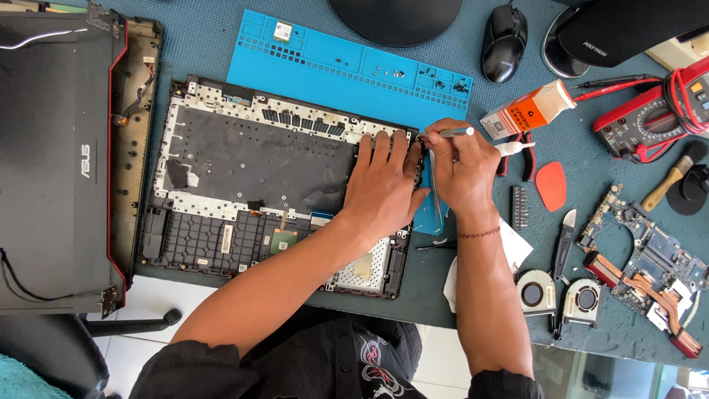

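Observation:
An opened laptop base (221, 159) lies on the blue-grey mat, its dark inner shield facing up. My left hand (382, 186) rests flat on the base's right part, fingers pointing to the far edge. My right hand (464, 168) is closed on a thin silver-grey tool (452, 133), whose tip sits at the base's far right corner, just beside my left fingertips. A red thread bracelet circles my right wrist.
The detached laptop lid (63, 155) lies at left. A blue parts mat (332, 63) holds screws at the back. On the right are a glue bottle (528, 109), red multimeter (653, 111), brush (672, 177), orange pick (551, 185), mainboard (646, 266) and two fans (557, 295).

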